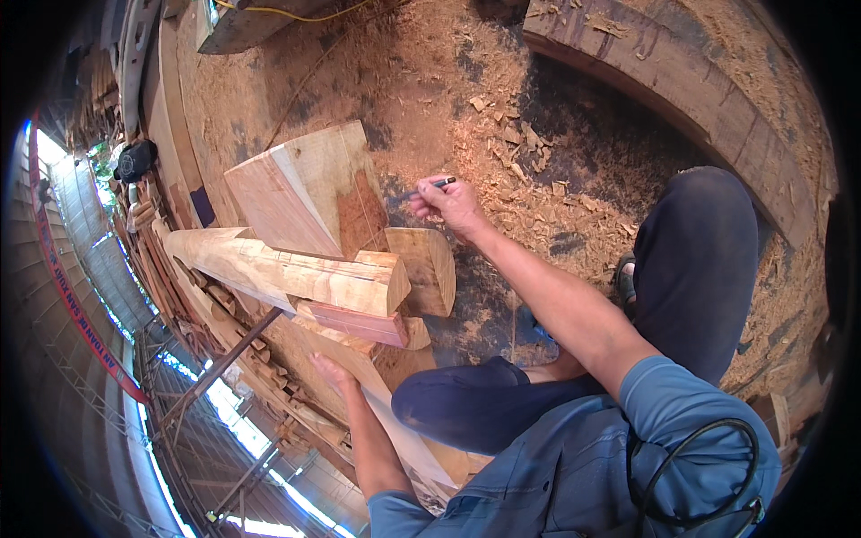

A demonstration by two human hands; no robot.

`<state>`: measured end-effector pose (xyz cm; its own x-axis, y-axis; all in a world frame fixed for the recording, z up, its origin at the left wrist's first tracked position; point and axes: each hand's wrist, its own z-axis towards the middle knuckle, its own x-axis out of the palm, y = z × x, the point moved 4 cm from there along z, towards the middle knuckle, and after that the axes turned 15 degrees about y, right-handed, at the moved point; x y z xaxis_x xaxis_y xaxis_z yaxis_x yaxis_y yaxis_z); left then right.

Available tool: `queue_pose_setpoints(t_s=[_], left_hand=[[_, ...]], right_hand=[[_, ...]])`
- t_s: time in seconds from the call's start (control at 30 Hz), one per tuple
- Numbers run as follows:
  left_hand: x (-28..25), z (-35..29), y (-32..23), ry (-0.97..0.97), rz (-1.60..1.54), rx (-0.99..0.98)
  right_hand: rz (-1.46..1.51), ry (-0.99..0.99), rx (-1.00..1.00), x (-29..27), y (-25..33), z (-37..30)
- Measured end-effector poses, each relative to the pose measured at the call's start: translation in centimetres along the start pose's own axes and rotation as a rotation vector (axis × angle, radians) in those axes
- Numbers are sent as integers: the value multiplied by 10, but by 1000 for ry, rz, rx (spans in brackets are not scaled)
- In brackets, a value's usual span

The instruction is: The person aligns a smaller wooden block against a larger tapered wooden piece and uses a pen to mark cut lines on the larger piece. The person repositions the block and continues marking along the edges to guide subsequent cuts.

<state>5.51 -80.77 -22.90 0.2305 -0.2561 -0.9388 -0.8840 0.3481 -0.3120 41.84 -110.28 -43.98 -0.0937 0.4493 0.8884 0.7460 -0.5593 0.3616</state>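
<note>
- Here at twelve o'clock is the right hand (pixel 450 208), fingers pinched around a dark pen (pixel 439 184), its tip pointing toward nine.
- That tip sits just beside the large wooden block (pixel 300 193) at ten o'clock; whether it touches, I cannot tell.
- Down between seven and eight, the left hand (pixel 334 369) rests at the edge of a pale board (pixel 408 430), its fingers toward eleven; whether they grip or merely lie there, I cannot tell.
- And the progress? The block already carries a thin line down its pale right-hand face, by the look of it drawn on, running past a browner patch at the lower end.
- Over at nine o'clock the long beam (pixel 314 273) is already shaped, a dark line running along it and its near end squared off toward the middle.
- A short block (pixel 421 269) stands at dead centre, with a reddish piece (pixel 354 323) below the beam at eight.
- What's left is harder to call: the block appears uncut along its line, and whether that marking is complete I cannot tell.
- Wood chips (pixel 529 148) litter the ground at one o'clock, with a curved timber (pixel 682 85) sweeping round at two.
</note>
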Motion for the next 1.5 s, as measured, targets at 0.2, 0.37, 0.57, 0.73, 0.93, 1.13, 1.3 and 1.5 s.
queue_pose_setpoints(t_s=[0.2,0.37,0.57,0.73,0.93,1.13,1.3,1.5], left_hand=[[0,-1,-3,-28,33,-25],[0,-2,3,-31,-33,-102],[0,0,3,30,-62,-42],[-3,6,7,-29,46,10],[-4,4,9,-54,114,11],[2,1,0,-31,107,21],[-13,12,6,-123,193,-39],[-31,50,3,-80,96,-6]], right_hand=[[-241,-42,-13,5,20,1],[-374,-9,65,6,21,-6],[-218,-33,118,2,11,-4],[-210,15,85,6,7,-3],[-151,-242,-157,-16,22,4],[-121,-275,-287,-9,57,2],[-368,-164,-480,50,124,-2],[-1121,48,-614,162,192,52]])
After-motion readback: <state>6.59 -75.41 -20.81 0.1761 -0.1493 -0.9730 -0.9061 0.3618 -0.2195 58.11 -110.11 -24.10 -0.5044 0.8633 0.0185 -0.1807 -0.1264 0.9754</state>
